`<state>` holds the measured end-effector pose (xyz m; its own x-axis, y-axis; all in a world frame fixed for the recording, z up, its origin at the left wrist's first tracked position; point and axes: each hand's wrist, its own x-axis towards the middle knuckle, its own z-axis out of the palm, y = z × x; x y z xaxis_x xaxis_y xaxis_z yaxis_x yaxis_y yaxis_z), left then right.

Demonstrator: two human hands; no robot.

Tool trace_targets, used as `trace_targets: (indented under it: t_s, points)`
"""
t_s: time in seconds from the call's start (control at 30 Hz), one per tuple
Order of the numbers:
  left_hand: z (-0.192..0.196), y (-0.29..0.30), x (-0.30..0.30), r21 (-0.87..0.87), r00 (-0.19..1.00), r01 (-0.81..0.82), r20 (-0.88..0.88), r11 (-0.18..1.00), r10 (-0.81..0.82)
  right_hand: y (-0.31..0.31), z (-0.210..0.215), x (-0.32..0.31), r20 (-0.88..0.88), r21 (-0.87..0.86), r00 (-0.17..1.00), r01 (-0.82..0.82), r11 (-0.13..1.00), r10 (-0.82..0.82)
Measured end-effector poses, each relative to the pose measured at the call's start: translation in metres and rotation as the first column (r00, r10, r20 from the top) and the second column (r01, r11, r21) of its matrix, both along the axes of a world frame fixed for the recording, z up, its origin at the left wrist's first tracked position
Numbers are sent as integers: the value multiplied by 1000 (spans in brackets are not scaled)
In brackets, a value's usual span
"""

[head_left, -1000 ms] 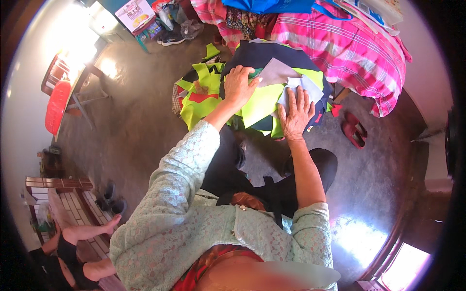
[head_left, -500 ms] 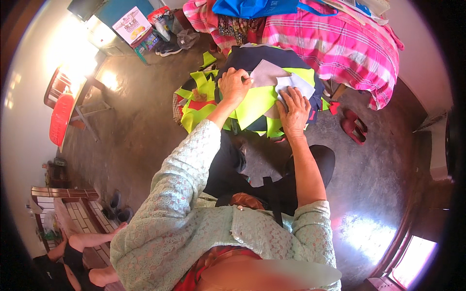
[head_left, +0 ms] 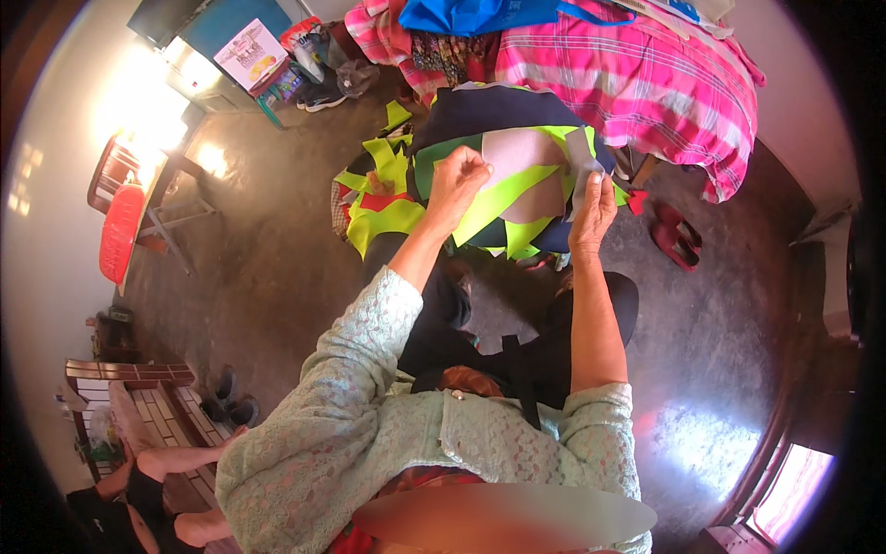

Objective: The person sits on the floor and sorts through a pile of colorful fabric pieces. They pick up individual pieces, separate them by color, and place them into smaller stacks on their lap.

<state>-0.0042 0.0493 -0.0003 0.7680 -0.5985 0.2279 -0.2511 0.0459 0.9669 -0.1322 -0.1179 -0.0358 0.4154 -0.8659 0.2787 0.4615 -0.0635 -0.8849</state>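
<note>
A heap of cut fabric pieces lies in front of my knees, with navy cloth [head_left: 503, 106], neon yellow-green pieces [head_left: 508, 198], a beige-pink piece [head_left: 521, 150] and a green piece [head_left: 432, 166]. My right hand [head_left: 592, 217] pinches a light grey fabric piece [head_left: 581, 152] between thumb and fingers, raised at the heap's right side. Over the left part of the heap my left hand [head_left: 457, 189] is closed, thumb against fingertips, beside the beige-pink piece's left edge. Whatever those fingertips hold is too small to make out.
More yellow-green scraps [head_left: 383, 217] pile up on the left. Behind stands a surface draped in pink plaid cloth [head_left: 637, 92], with a blue bag [head_left: 480, 14] on it. Red shoes [head_left: 676, 238] lie on the floor at right. Another person's legs [head_left: 175, 462] show at lower left.
My right hand has lifted the grey piece off the heap and moved right with it. My left hand has shifted slightly right and down. More of the beige-pink and green pieces is uncovered.
</note>
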Motion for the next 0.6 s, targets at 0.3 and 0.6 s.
trace_targets:
  t_s: [0.3,0.6]
  points:
    - [-35,5,-24,-211,879,-29,-470,977,-76,30,1,6,-385,-811,923,-344,474,10]
    - [-36,-12,-26,-103,821,-255,-548,961,159,26,-8,10,-278,-742,926,-37,669,-257]
